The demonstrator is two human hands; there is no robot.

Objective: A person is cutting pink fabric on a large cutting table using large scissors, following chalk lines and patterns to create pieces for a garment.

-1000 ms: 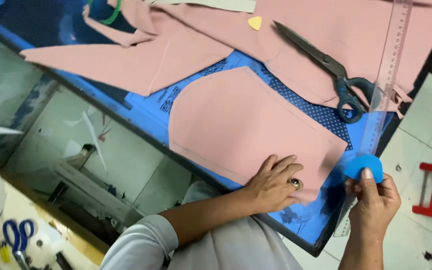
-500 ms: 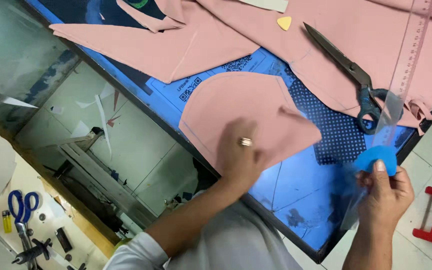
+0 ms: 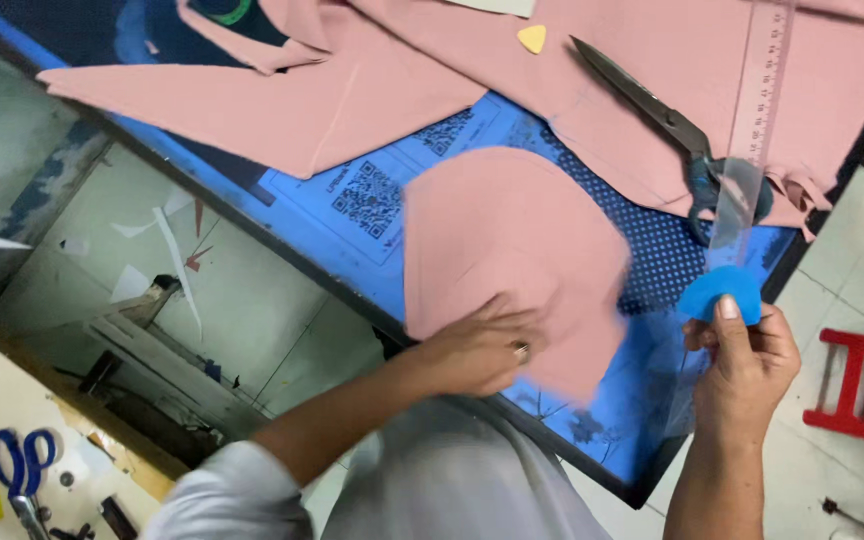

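Blue cutting mat [image 3: 592,425] on workbench; left hand [image 3: 477,350] now lifting curved pink fabric piece [image 3: 512,245] off mat, gripping near edge; right hand [image 3: 742,365] pinches blue tailor's chalk [image 3: 720,293] beside mat's right edge; steel scissors [image 3: 652,110] beyond

This was a tailoring or garment-cutting workshop. A blue cutting mat [image 3: 592,440] covered the table, spread with cut pink fabric pieces [image 3: 512,230], long dark shears [image 3: 652,100], a clear ruler [image 3: 757,90] and a yellow chalk wedge [image 3: 532,38]. Paper offcuts [image 3: 167,260] littered the tiled floor below, beside blue-handled scissors [image 3: 17,470].
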